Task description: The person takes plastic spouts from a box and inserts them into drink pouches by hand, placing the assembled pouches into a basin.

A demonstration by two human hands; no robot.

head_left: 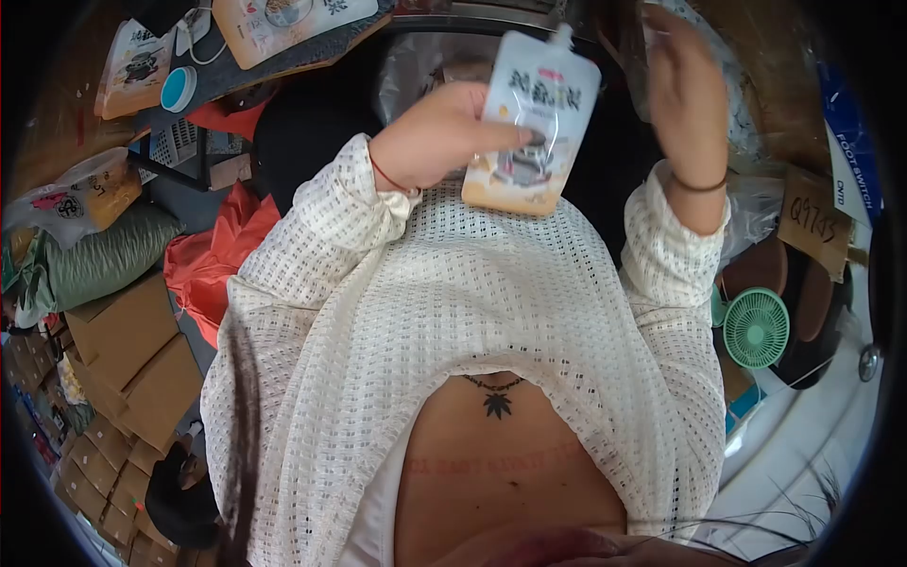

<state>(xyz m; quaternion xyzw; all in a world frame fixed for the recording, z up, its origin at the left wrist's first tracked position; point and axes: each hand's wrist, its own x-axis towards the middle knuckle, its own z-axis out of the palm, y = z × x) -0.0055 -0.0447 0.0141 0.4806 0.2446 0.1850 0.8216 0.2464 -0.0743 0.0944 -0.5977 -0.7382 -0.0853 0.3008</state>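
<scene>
- The left hand point(436, 134) held a spouted pouch point(534, 123) upright in front of the body, the thumb lying across its printed face and the other fingers out of sight behind it.
- The pouch was white toward its spout and orange at its bottom edge, which hung just beside the white knitted top point(472, 274).
- The right hand point(688, 99) was raised apart from the pouch, near clear plastic point(732, 85); its fingers were blurred, and whether they were spread or closed could not be told.
- At the upper left, a dark tabletop point(231, 92) with a wooden edge bore a large printed pouch point(293, 26), a round container point(177, 90) with a blue top and a white cable point(200, 36).
- Below that table sat a red bag point(222, 255), with a green sack point(118, 253) farther left.
- Cardboard boxes point(137, 331) were piled down the left side of the room.
- On the right were a green fan point(756, 328), a piece of cardboard point(814, 217) marked by hand, and a blue and white box point(850, 142) reading "FOOT SWITCH".
</scene>
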